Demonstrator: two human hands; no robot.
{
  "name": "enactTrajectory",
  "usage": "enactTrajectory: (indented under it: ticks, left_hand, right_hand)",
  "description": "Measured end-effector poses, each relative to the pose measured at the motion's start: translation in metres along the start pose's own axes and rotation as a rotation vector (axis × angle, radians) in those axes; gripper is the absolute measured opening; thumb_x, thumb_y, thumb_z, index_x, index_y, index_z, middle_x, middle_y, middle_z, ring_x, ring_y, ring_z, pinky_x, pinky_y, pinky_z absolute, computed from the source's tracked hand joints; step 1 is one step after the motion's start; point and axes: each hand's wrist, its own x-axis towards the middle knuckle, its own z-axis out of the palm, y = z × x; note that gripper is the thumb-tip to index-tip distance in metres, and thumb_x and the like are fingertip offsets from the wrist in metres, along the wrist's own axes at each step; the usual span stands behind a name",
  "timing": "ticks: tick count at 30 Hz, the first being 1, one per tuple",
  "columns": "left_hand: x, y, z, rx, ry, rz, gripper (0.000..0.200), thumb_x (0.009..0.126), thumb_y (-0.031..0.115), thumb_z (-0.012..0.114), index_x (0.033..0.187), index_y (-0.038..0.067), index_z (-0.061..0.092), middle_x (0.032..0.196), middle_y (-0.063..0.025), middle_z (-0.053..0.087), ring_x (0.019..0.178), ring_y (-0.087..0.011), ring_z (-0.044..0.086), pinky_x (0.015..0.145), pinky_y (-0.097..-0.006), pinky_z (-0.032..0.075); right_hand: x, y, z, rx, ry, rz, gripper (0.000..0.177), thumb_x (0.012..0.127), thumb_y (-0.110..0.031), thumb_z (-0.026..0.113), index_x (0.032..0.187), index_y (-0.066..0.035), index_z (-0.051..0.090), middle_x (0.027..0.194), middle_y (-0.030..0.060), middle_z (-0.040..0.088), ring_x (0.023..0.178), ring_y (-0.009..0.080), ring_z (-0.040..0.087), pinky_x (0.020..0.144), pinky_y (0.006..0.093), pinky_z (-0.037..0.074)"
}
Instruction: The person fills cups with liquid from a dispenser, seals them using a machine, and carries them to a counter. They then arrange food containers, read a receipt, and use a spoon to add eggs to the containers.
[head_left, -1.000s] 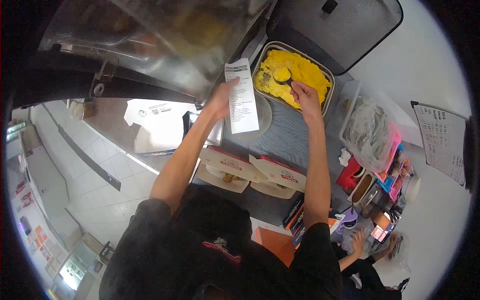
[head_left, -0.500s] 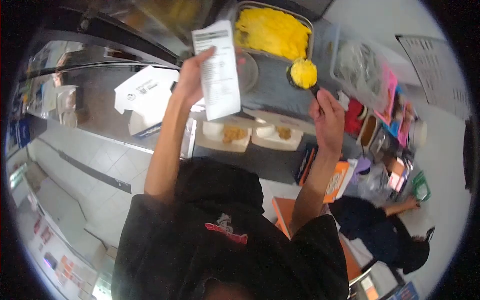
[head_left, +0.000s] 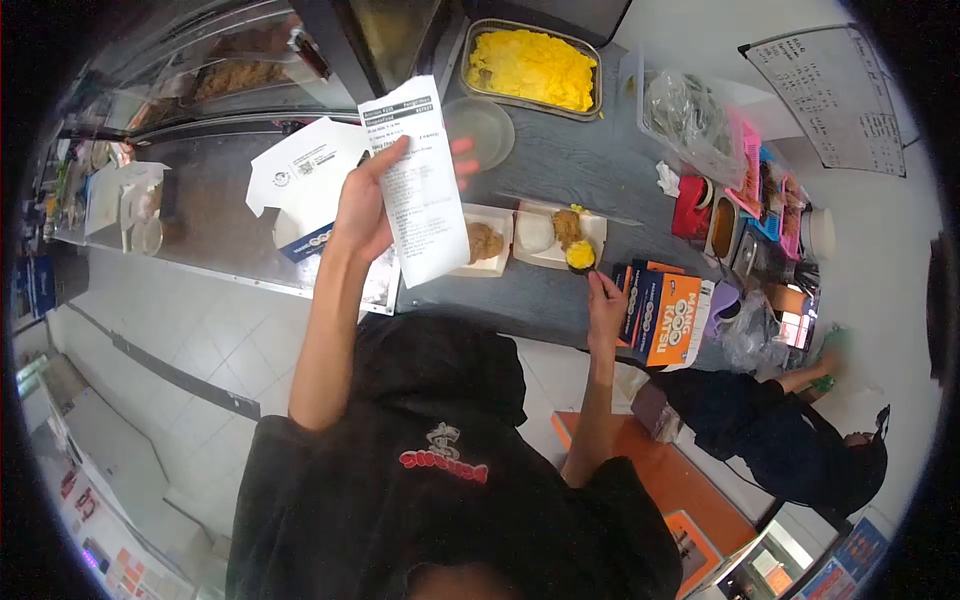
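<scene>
My left hand (head_left: pixel 362 212) is closed on a long printed paper receipt (head_left: pixel 428 225), thumb on its front. In my right hand (head_left: pixel 605 312) is a black scoop (head_left: pixel 583 269) heaped with yellow food that looks like scrambled egg (head_left: pixel 579 254). The scoop is over the right corner of an open takeaway box (head_left: pixel 553 257), which holds a fried brown piece (head_left: pixel 567 226) and a round white portion (head_left: pixel 534 233). Partly behind the receipt, a second open box (head_left: pixel 490 268) contains another fried piece (head_left: pixel 485 243). A metal tray (head_left: pixel 466 72) of the same yellow food (head_left: pixel 535 68) stands at the back.
A round translucent lid or bowl (head_left: pixel 492 135) lies before the tray. Folded printed boxes (head_left: pixel 672 315) are right of my right hand. A clear bin (head_left: pixel 650 115) and sauce containers (head_left: pixel 722 225) line the right. A white carton (head_left: pixel 305 175) sits left. Another person (head_left: pixel 790 435) is lower right.
My right hand has brought the loaded scoop from near the tray down to the right-hand takeaway box. My left hand still holds the receipt, now slightly lower in view.
</scene>
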Motion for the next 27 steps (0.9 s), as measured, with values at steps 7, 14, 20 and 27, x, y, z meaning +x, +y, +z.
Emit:
enactTrajectory:
  ticks: [7,14,20,27]
  left_hand:
    - [-0.025,0.008,-0.019,-0.032,-0.013,-0.039,0.051,0.107,0.026,0.033,0.147,-0.005,0.038,0.14,-0.0285,0.055,0.121,-0.0371,0.063,0.101,-0.0444,0.055]
    - [-0.052,0.011,-0.052,-0.074,0.038,-0.064,0.052,0.108,0.03,0.036,0.144,-0.007,0.04,0.138,-0.0275,0.057,0.12,-0.0375,0.063,0.103,-0.0448,0.054]
    - [-0.084,-0.007,-0.073,0.031,0.232,-0.06,0.052,0.106,0.034,0.041,0.138,-0.007,0.046,0.129,-0.0256,0.064,0.108,-0.0304,0.069,0.092,-0.0404,0.058]
    - [-0.107,-0.066,-0.104,0.125,0.499,-0.082,0.05,0.106,0.038,0.047,0.124,-0.007,0.059,0.112,-0.0177,0.072,0.087,-0.0213,0.072,0.077,-0.0338,0.059]
  right_hand:
    - [-0.017,0.027,0.034,-0.907,0.315,-0.919,0.015,0.091,-0.012,0.07,0.103,-0.004,0.075,0.077,0.012,0.064,0.068,0.0289,0.06,0.06,0.0408,0.05]
    - [-0.035,0.017,0.053,-0.98,0.521,-0.952,0.022,0.088,-0.012,0.072,0.11,-0.009,0.075,0.072,0.0069,0.056,0.065,0.0265,0.053,0.057,0.0407,0.044]
    - [-0.043,0.018,0.058,-1.112,0.524,-0.929,0.021,0.087,-0.014,0.07,0.108,-0.013,0.074,0.075,0.0038,0.054,0.067,0.0248,0.053,0.059,0.0385,0.045]
    - [-0.041,-0.021,0.043,-0.863,0.516,-0.891,0.014,0.093,-0.013,0.07,0.103,-0.005,0.074,0.068,0.0068,0.055,0.063,0.0247,0.053,0.056,0.0382,0.042]
